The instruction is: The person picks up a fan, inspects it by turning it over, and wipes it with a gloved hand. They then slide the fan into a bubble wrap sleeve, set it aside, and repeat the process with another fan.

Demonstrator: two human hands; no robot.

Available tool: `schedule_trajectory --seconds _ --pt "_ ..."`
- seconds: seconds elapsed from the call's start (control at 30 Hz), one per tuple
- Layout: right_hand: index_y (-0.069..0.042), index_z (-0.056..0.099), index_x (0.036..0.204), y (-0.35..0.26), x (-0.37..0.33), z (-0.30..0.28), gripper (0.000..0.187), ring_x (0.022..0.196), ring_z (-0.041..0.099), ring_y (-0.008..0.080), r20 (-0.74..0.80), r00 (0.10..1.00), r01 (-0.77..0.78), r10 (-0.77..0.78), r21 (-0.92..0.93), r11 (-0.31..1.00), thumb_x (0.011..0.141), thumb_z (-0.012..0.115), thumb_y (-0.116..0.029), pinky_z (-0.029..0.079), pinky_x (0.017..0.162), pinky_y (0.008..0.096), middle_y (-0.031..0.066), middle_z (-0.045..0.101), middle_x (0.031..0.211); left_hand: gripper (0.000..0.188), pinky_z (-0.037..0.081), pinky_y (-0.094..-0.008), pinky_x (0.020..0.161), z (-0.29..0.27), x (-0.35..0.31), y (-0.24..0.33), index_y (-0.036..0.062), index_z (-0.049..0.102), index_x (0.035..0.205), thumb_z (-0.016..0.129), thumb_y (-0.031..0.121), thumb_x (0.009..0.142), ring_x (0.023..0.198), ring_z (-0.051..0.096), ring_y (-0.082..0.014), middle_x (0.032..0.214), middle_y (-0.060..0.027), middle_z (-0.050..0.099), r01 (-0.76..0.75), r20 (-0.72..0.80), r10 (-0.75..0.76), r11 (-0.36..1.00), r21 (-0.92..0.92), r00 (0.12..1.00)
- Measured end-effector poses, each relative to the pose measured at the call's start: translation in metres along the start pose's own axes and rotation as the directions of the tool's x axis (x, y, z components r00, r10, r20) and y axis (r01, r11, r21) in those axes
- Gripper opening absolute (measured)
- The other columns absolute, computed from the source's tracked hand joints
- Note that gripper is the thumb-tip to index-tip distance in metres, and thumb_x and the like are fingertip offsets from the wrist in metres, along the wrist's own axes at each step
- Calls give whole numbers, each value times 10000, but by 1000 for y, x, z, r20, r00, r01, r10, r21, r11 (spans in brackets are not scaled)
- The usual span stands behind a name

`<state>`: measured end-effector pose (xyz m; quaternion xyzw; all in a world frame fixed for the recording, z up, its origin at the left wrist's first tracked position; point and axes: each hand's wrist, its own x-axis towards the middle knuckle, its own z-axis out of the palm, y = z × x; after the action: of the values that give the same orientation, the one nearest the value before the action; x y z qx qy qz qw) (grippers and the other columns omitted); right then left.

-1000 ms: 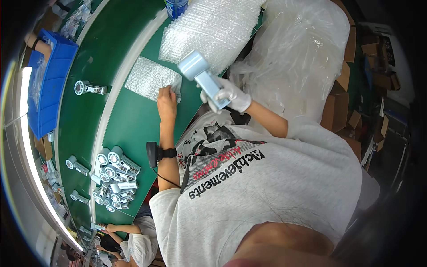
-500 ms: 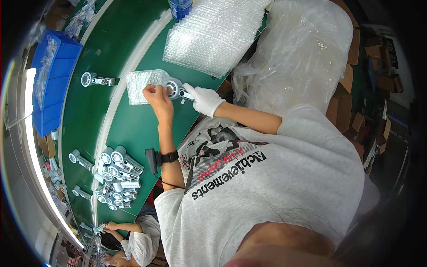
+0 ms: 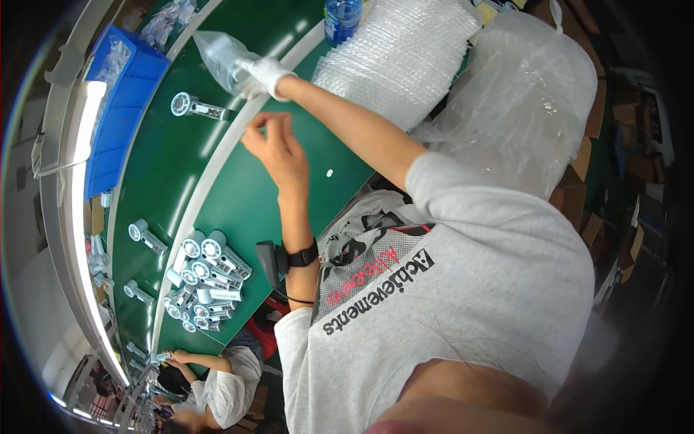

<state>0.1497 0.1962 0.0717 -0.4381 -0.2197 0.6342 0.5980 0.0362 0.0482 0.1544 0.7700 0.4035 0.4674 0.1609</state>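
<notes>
My right hand [image 3: 267, 78], in a white glove, reaches out over the green belt at the upper left. It grips the near end of a clear plastic bag [image 3: 217, 56] with a pale blue thing inside, mostly hidden by film and fingers. Bare, with a black strapped device on its wrist, my left hand [image 3: 278, 148] hovers over the green table, fingers loosely bent and apart, nothing visible in them. A pale blue handheld fan [image 3: 201, 108] lies on the belt close to both hands. A small white piece [image 3: 330, 173] rests on the table.
Several handheld fans [image 3: 210, 278] are heaped at the table's left. Stacked bubble-wrap sheets [image 3: 397, 58] lie at the back, beside a blue bottle [image 3: 342, 20]. A blue bin [image 3: 123, 123] stands beyond the belt. A co-worker [image 3: 224, 387] sits at lower left.
My right hand has moved forward and left from the table to over the belt, now with the bag. My left hand no longer touches the fan. The bubble-wrap piece has left the tabletop.
</notes>
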Motion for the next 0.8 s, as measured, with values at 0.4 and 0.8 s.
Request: schedule_trajectory --seconds 0.4,0.8 --pt "9 433 864 17 11 66 229 602 577 269 -43 995 20 -89 -791 611 729 548 -134 471 533 377 143 547 692 210 405 -313 783 -28 -60 47 19 531 1016 514 49 809 903 509 -237 973 -110 550 540 299 -455 767 -348 839" --pt "-23 566 955 -71 -217 65 325 672 578 136 222 957 283 -189 -545 789 756 624 -273 457 605 248 62 613 737 634 440 -275 430 -63 -42 14 -28 426 1030 253 562 874 532 519 -182 757 -107 516 332 450 -375 -340 -880 810"
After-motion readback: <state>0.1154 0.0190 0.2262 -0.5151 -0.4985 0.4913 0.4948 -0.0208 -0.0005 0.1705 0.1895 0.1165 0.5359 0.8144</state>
